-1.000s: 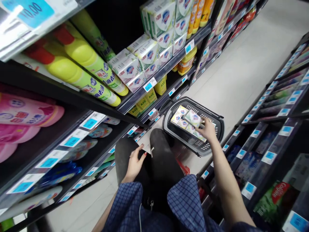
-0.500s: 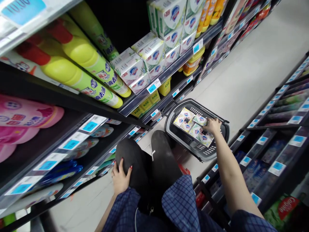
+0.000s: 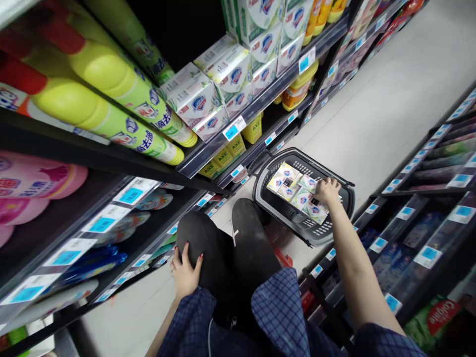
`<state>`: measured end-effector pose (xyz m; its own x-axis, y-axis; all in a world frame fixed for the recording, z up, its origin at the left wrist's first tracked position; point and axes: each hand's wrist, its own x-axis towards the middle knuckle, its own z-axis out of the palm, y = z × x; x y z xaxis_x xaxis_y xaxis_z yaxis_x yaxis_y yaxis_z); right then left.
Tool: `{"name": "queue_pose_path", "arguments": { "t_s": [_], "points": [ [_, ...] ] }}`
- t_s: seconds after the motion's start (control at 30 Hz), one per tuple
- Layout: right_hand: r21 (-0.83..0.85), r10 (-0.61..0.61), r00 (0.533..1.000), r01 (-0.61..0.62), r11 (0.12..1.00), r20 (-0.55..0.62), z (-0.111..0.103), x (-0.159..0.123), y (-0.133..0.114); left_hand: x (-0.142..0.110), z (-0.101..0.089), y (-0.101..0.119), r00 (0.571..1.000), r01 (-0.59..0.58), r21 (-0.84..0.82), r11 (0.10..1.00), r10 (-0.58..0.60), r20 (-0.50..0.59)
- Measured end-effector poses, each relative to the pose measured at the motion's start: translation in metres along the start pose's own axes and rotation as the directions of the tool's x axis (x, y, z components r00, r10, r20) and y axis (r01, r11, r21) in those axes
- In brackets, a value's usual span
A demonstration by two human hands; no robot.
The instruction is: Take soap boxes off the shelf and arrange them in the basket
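A grey shopping basket [image 3: 273, 210] stands on the floor beyond my knees. In it lie several white soap boxes [image 3: 285, 178] with blue shield logos, side by side. My right hand [image 3: 327, 192] reaches into the basket, its fingers curled over a soap box [image 3: 308, 184] with green edges at the right end of the group. The fingertips are partly hidden behind the hand. My left hand [image 3: 187, 271] rests on my left knee with its fingers spread, holding nothing.
Shelves with yellow bottles [image 3: 92, 109], stacked soap boxes [image 3: 199, 101] and pink bottles [image 3: 40, 173] rise close on the left. A lower shelf unit [image 3: 394, 233] with price tags borders the right. The pale floor aisle [image 3: 390, 89] runs away between them.
The soap box under my right hand has settled lower among the others, and the hand has moved slightly. My view has shifted a little; my left hand stays on the knee.
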<state>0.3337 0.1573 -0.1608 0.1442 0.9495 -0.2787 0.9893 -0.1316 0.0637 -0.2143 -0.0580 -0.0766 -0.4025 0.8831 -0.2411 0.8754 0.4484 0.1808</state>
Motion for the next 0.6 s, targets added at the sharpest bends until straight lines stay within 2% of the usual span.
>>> {"name": "queue_pose_path", "arguments": {
  "t_s": [0.37, 0.47, 0.6],
  "points": [
    [0.059, 0.017, 0.999, -0.019, 0.998, 0.038, 0.001, -0.004, 0.002, 0.000, 0.000, -0.001, 1.000, 0.017, 0.000, 1.000, -0.017, 0.014],
    [0.098, 0.019, 0.996, -0.028, 0.995, 0.093, 0.000, -0.002, 0.014, -0.001, 0.000, -0.001, 1.000, 0.009, 0.004, 1.000, -0.009, 0.009],
    [0.084, 0.091, 0.968, -0.113, 0.990, 0.235, 0.003, -0.002, 0.044, -0.001, 0.000, -0.001, 1.000, 0.015, 0.011, 1.000, -0.015, 0.014]
  ]
}}
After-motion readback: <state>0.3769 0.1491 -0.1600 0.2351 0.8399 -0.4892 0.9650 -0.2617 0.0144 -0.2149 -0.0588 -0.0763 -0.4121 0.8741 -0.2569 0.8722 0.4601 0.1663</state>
